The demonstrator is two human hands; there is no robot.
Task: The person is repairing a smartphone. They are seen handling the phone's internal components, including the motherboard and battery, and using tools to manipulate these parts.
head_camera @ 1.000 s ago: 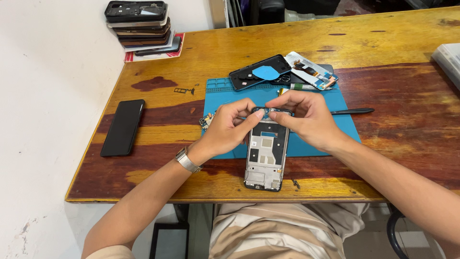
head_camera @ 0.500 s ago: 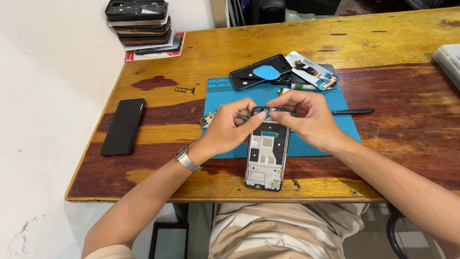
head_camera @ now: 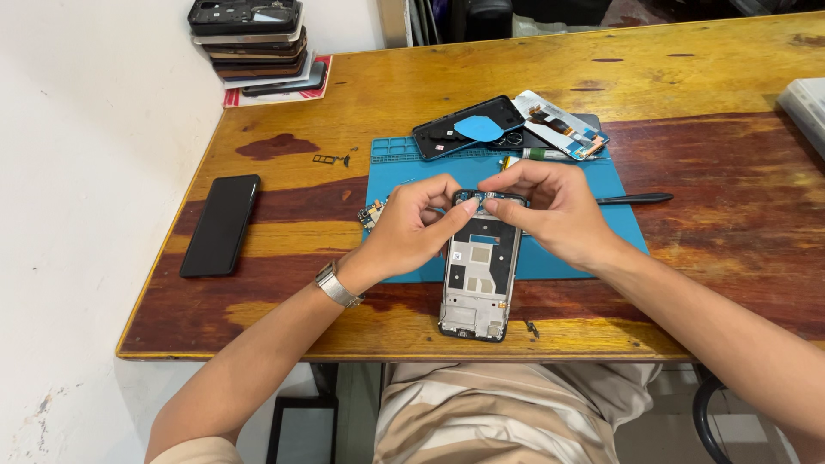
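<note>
On blue mat (head_camera: 593,249), opened phone (head_camera: 478,268); left hand (head_camera: 411,225) and right hand (head_camera: 550,209) pinch its 12 o'clock edge. Black stylus (head_camera: 634,198) at 3 o'clock, back cover (head_camera: 468,127) at 12, dark phone (head_camera: 221,224) at 9, nothing blocking.

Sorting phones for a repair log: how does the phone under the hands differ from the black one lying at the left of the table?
The opened phone shows bare inner parts; the black phone shows only a plain dark surface. Both hands, left hand and right hand, pinch the opened phone's top edge; the black phone lies untouched. Both lie flat on the table.
</note>
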